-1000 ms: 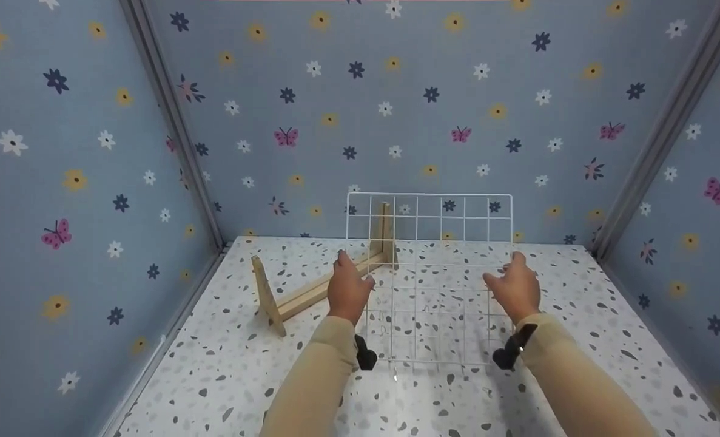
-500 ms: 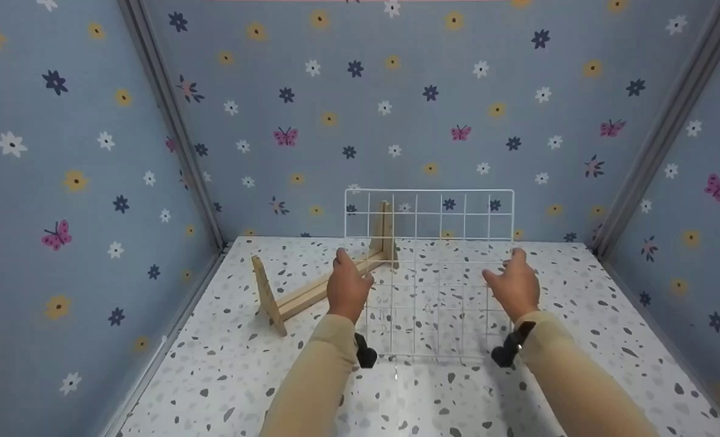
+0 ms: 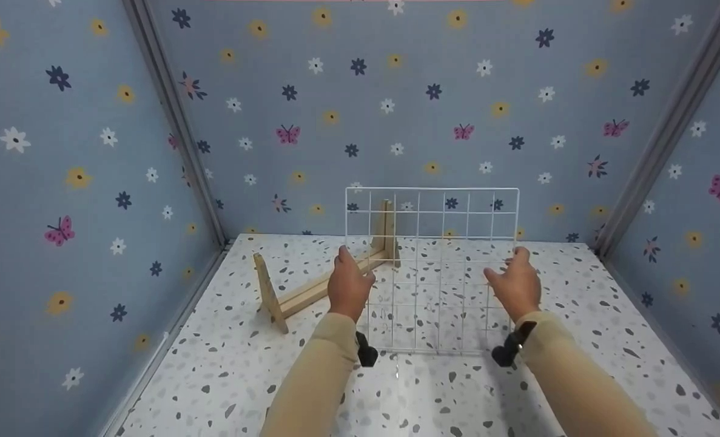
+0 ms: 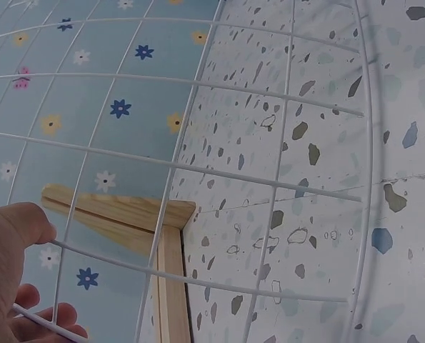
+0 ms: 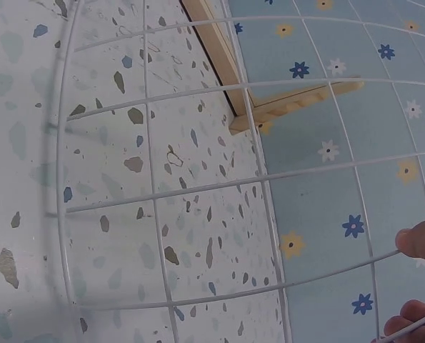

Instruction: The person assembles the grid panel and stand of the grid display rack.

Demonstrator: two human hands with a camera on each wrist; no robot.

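Observation:
A white wire grid panel (image 3: 432, 189) stands roughly upright in front of me, its top edge away from me. My left hand (image 3: 349, 286) grips its left side wire, and my right hand (image 3: 518, 285) grips the right side wire. In the left wrist view, the thumb and curled fingers of the left hand (image 4: 8, 250) close round the edge wire. Likewise, the right hand (image 5: 423, 239) pinches the panel's edge in the right wrist view. Behind the panel, to the left, a wooden stand (image 3: 308, 295) with two upright ends and a crossbar sits diagonally on the tabletop.
The speckled white tabletop (image 3: 214, 376) runs back to a blue flowered wall (image 3: 420, 121). Similar panels rise at the left and right, with grey corner posts (image 3: 178, 121) between them. A dark wrist strap mount (image 3: 367, 352) hangs at each sleeve.
The wire grid panel has come up slightly, its top and bottom edges higher in the head view. Both hands keep their hold. The wooden stand has not moved.

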